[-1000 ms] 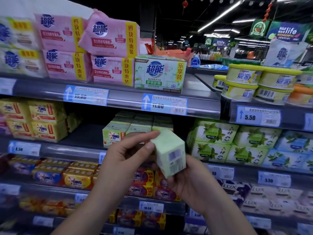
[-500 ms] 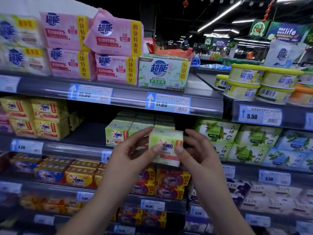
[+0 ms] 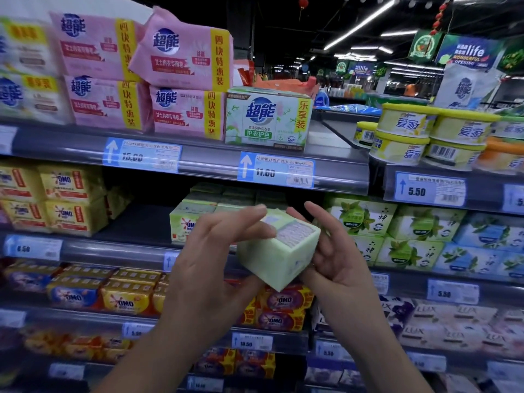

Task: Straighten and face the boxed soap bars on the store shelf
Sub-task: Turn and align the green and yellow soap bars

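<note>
Evidently the green OMO soap box (image 3: 273, 262) had been turned again: half a second before, its branded front faced the person squarely, level with the shelf (image 3: 113, 249), whereas now it sat tilted between both hands with a fine-print panel uppermost and a plain pale side toward the camera, the logo out of sight. The left hand (image 3: 215, 251) had its grip closed on the box, forefinger laid across the top edge and thumb pressed on the printed panel; the right hand (image 3: 340, 259) cupped the far lower side, fingers curled up behind it, so both held it firmly. The box hung in the air just in front of the shelf's front edge, before the row of green OMO boxes (image 3: 185, 222) it belongs with and left of the leaf-printed green boxes (image 3: 360, 219). That rotation probably meant the person was checking the pack or hunting for the right face, not placing it. For the task, the box was not yet faced; it needed turning back logo-forward and setting flush at the front edge of that row.
</note>
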`<action>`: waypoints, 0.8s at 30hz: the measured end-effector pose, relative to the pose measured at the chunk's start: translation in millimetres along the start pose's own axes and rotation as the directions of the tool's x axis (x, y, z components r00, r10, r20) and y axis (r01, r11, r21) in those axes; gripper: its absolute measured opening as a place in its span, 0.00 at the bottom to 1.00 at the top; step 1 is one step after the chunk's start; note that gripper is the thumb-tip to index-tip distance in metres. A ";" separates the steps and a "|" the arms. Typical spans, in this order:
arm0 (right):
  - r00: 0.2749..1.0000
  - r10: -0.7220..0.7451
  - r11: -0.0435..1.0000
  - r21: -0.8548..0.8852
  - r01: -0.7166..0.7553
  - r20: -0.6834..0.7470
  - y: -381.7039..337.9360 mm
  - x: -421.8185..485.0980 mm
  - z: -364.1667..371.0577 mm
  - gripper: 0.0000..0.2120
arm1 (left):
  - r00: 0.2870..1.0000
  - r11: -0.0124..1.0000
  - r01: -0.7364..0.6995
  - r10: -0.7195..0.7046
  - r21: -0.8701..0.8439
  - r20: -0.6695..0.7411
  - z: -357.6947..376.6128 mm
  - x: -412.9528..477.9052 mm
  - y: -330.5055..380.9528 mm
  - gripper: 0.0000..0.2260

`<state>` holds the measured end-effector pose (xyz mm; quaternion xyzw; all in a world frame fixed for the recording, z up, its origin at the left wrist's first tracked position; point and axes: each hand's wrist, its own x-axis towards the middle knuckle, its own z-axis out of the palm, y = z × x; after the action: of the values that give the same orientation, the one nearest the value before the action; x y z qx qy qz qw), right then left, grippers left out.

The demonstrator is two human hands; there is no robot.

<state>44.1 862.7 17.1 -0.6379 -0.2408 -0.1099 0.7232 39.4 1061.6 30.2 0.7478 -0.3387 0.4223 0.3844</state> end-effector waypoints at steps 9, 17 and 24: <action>0.971 0.098 0.979 -0.155 -0.134 -0.219 6.0 -2.9 -5.2 0.22 | 0.816 0.751 0.554 -0.575 -0.360 0.056 18.5 5.9 -11.5 0.23; 0.922 0.038 0.910 -0.368 -0.191 -0.384 15.0 2.0 -0.6 0.11 | 0.786 0.761 0.616 -0.612 -0.204 0.091 45.2 1.8 -27.8 0.12; 0.944 0.156 0.897 -0.359 -0.259 -0.292 16.2 7.4 2.4 0.21 | 0.829 0.831 0.551 -0.555 0.073 0.069 59.3 -5.2 -34.7 0.18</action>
<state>57.5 868.8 6.8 -0.7723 -0.0485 -0.1588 0.6132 88.1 1027.9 -5.1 0.8408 -0.1136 0.2684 0.4562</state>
